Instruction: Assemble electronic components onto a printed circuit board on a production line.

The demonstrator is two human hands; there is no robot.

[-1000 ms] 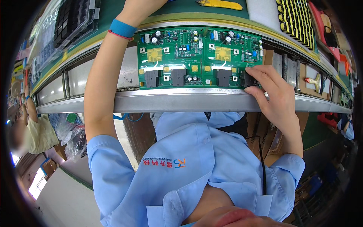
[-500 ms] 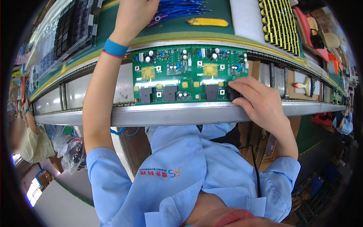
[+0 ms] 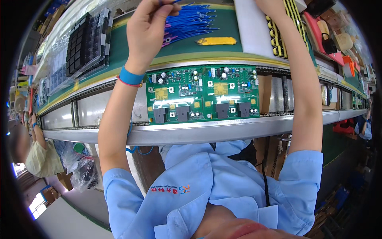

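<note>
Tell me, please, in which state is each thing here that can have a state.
Left hand: fingers pinched together, seemingly on a blue wire
Right hand: fingers cut off by the picture's upper edge
Circuit board: lying face up, components fitted
Black blocks: four, standing on the board
Blue wires: in a loose pile
Yellow tool: lying down, untouched
Wristband: worn

The bare right hand (image 3: 271, 7) has left the rightmost black, box-shaped component (image 3: 244, 109) on the rectangular green circuit board (image 3: 203, 97) and now reaches forward beside rows of yellow-and-black parts (image 3: 275, 38).
</note>
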